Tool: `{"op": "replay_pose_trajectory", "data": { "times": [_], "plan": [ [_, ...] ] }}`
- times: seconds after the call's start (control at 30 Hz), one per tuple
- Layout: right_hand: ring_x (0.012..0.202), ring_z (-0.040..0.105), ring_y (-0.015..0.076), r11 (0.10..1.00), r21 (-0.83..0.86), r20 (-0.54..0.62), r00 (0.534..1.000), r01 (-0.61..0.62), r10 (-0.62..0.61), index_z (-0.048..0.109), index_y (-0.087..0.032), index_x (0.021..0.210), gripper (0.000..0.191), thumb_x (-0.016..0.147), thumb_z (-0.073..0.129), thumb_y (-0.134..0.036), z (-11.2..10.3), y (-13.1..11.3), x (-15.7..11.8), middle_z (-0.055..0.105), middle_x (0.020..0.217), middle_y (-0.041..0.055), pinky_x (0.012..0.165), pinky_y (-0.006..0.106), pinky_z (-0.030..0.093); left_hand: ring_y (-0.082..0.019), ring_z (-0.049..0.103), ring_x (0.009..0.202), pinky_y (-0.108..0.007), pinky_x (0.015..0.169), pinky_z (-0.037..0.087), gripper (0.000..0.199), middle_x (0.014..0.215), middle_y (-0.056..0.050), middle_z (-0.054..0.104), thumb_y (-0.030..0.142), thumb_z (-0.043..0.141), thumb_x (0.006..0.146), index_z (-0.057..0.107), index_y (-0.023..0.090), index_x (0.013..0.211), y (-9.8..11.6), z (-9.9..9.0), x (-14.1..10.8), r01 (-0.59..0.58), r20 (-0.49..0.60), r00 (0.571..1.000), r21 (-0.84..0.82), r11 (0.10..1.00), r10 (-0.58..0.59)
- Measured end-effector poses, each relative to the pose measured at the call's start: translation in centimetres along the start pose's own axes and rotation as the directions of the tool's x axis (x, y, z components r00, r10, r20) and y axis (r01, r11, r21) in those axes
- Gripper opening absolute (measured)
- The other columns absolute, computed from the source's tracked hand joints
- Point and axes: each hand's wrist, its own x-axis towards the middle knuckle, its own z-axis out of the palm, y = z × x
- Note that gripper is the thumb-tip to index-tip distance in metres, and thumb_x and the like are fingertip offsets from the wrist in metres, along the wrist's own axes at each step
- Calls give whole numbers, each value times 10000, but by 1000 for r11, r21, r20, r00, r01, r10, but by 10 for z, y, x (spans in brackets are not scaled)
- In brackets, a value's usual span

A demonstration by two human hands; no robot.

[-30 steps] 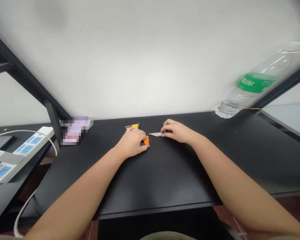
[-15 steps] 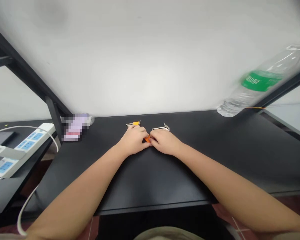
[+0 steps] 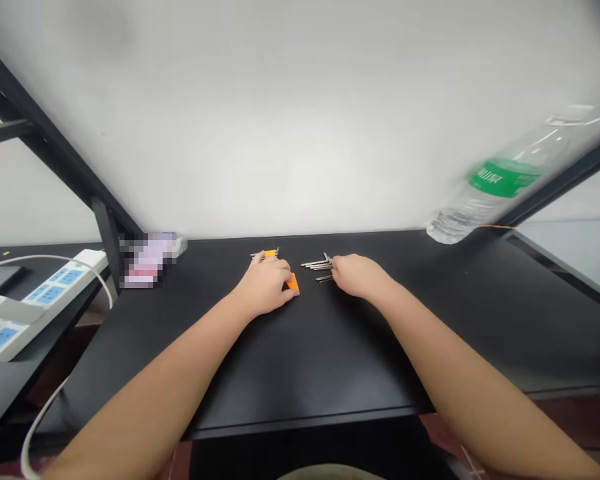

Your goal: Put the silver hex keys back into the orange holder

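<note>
My left hand is closed, gripping a small orange plastic hex key holder between thumb and fingers. Just beyond its knuckles lie several hex keys with another yellow-orange holder, partly covered by that hand. My right hand is low over the desk with its fingers curled around the bent ends of thin hex keys; their straight ends stick out to the left. Right behind these, a row of larger L-shaped hex keys rests on the black desk. The right fingertips are hidden.
A water bottle with a green label stands at the back right by the wall. On the left are a pixelated flat item, a black metal frame and a white power strip with a white cable.
My right hand has left the orange holder and moved right to the hex keys, uncovering thin ones. My left hand keeps the holder in nearly the same place. The view has tilted slightly.
</note>
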Motion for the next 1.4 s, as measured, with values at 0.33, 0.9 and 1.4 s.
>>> {"op": "replay_pose_trajectory", "data": {
  "times": [0.33,0.9,1.4],
  "plan": [
    [742,653,236,967,248,-88,993,-56,80,680,-215,820,331,1002,513,-437,4,28,17,741,902,120,629,323,419,-262,662,1047,-589,1237,254,208,1036,-42,736,432,690,905,755,239,859,-2,3,-1,-19,-14,1000,-2,1000,19],
    [846,625,186,893,309,-153,944,328,-294,743,-254,982,166,896,609,-204,3,55,16,702,1007,33,767,298,464,-258,659,1035,-588,1221,262,206,1029,-41,730,427,691,902,743,234,853,-4,4,0,-22,-17,1000,-10,1000,22],
    [846,630,180,873,362,-267,933,328,-241,706,-264,1253,368,897,629,-212,16,48,23,646,1059,57,814,309,513,-261,655,1055,-602,1226,239,200,1058,-44,734,425,693,900,739,231,884,-3,5,-1,-4,-14,1000,-15,1000,4]
  ]
}}
